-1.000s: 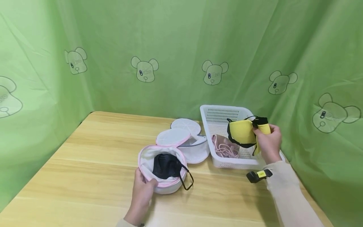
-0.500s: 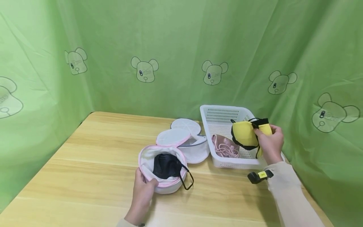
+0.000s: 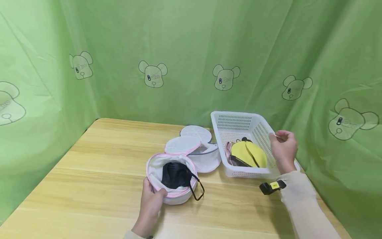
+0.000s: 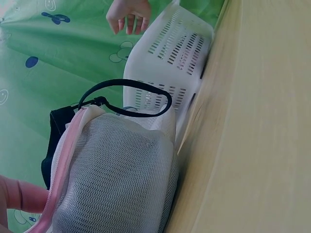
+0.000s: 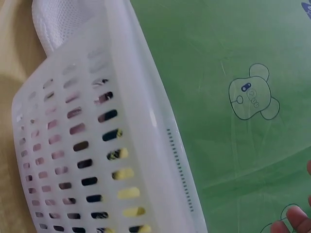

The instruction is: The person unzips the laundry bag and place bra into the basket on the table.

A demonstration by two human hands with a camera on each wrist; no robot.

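My left hand [image 3: 150, 202] grips the pink-zippered rim of a round white mesh laundry bag [image 3: 171, 200], its thumb over the front edge. Inside lies a black bra [image 3: 175, 175], one strap looping out over the right side. In the left wrist view that black strap [image 4: 131, 81] arches above the mesh wall. My right hand [image 3: 284, 149] hovers over the right rim of a white plastic basket [image 3: 238, 171], fingers loosely bent and holding nothing. A yellow bra [image 3: 247, 153] with black trim lies folded in the basket, partly covering a pink bra [image 3: 228, 150].
A second mesh laundry bag [image 3: 206, 162] with a dark zipper stands behind the first, unzipped, next to the basket. Both lids are flipped back. Green curtain [image 3: 191, 49] hangs behind the wooden table [image 3: 89, 186].
My right hand has let go of the yellow bra, which has dropped into the basket onto the pink one. My left hand and the laundry bag have stayed put.
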